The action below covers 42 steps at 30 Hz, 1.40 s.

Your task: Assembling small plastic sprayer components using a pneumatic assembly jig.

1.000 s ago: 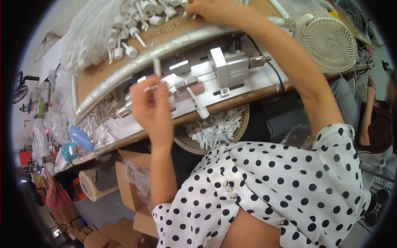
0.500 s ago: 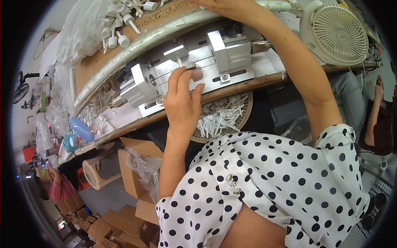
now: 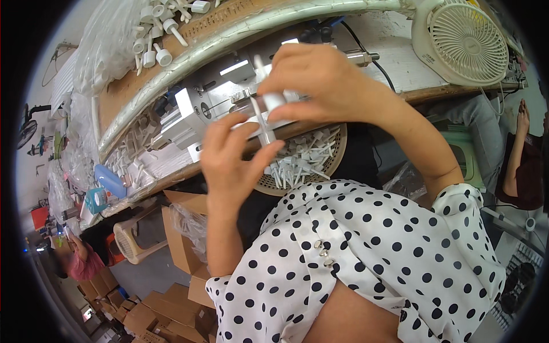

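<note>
My left hand is before the metal fixture, its thumb and fingers pinching a small white plastic part with a thin stem that points upward. Beside it, my right hand grips a white cap with a stem between thumb and fingers. The two parts are close together; whether they touch I cannot tell, as both hands are slightly blurred. Behind them stands the metal clamping fixture, partly covered by my hands. Below lies a round basket holding several loose white stemmed parts.
White capped parts lie on a brown board behind a plastic-wrapped curved rail. A white fan stands at the right of the bench. Left are a blue plastic piece and cardboard boxes. Another person's arm shows far right.
My right hand has come down from the parts on the far board, with a white cap in it. My left hand has drawn back from the fixture, holding a white stemmed part.
</note>
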Available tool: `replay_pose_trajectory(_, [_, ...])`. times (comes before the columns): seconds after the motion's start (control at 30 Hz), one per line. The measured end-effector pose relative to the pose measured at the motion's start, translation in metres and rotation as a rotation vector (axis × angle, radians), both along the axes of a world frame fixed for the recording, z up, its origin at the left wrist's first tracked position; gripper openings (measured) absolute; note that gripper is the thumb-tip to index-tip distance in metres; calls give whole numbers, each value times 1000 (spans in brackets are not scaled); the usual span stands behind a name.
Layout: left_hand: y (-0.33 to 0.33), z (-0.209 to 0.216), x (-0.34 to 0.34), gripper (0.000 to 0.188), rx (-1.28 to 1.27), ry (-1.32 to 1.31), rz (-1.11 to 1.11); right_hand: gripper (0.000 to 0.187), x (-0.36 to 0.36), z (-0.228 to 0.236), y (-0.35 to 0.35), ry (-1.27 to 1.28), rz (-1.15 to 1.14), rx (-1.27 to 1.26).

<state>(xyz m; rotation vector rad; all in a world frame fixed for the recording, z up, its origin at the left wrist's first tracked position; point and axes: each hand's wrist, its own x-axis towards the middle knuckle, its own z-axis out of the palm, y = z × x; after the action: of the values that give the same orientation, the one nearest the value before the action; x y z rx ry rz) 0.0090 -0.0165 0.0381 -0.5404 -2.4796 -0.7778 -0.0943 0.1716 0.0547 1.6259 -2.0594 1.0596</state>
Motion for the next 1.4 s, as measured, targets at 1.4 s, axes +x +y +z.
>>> replay_pose_trajectory(1.4, [23, -14, -9, 27, 7, -83, 173, 18, -97, 48, -21, -40, -487, -62])
